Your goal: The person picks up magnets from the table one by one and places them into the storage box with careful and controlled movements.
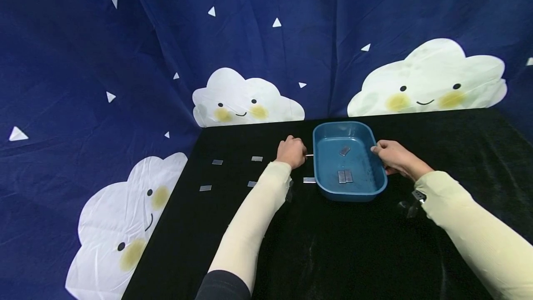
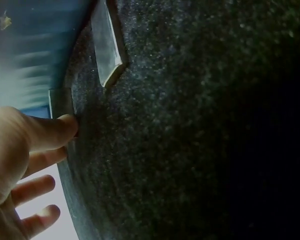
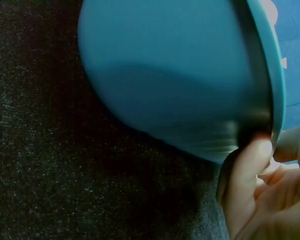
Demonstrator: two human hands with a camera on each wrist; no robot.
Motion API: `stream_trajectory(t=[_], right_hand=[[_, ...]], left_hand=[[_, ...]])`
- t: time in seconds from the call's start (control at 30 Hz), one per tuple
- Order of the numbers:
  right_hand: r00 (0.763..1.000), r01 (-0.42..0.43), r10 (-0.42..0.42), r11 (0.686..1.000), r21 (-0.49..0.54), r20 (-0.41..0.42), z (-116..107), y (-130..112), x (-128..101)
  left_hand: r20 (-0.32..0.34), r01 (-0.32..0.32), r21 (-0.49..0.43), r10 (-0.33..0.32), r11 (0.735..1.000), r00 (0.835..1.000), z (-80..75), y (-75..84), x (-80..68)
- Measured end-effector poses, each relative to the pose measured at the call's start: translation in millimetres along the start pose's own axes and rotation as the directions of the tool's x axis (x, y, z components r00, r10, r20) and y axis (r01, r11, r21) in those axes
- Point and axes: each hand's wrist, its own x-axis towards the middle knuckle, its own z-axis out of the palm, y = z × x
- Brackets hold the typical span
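My left hand (image 1: 291, 152) is at the left side of a blue plastic basin (image 1: 350, 194). Its thumb and index finger pinch a small grey rectangular plate (image 2: 60, 101), while the other fingers stay apart from it. On the basin's right side, my right hand (image 1: 395, 157) grips the rim, and the right wrist view shows the fingers at the basin's (image 3: 165, 60) edge. Inside the basin lie two plates side by side (image 1: 344, 176) and a tilted one (image 1: 344, 151). Another plate (image 1: 309, 180) lies on the cloth against the basin's lower left; the left wrist view shows a plate (image 2: 107, 47) nearby.
More grey plates lie spaced out on the black cloth (image 1: 333, 253) to the left, among them one at the far left (image 1: 217, 162) and one nearer (image 1: 205, 188). My left forearm partly covers another plate (image 1: 251, 184). A blue curtain (image 1: 258, 36) with clouds hangs behind.
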Motion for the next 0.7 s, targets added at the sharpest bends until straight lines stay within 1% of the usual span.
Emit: stream_trajectory(t=[0.17,0.37,0.5,0.7], right_hand=[[1.0,-0.002,0.002,1.0,-0.001,-0.007,0.5,-0.2,0.4],[1.0,-0.01,0.01,1.0,-0.005,-0.008,2.6,-3.0,2.1],[1.0,-0.016,0.016,1.0,-0.005,-0.011,3.0,-2.5,2.4],[1.0,-0.011,0.011,1.0,-0.004,-0.012,1.1,-1.6,-1.5]], left_hand=[[0.009,0.0,0.003,0.0,1.0,1.0,-2.1,-1.7,-1.6],[0.0,0.011,0.0,-0.011,1.0,1.0,-10.4,-8.0,-5.0],[-0.004,0.02,-0.021,-0.02,1.0,1.0,-16.1,-12.2,-4.9],[-0.007,0.036,-0.043,-0.036,0.998,0.999,-18.7,-15.7,-4.6]])
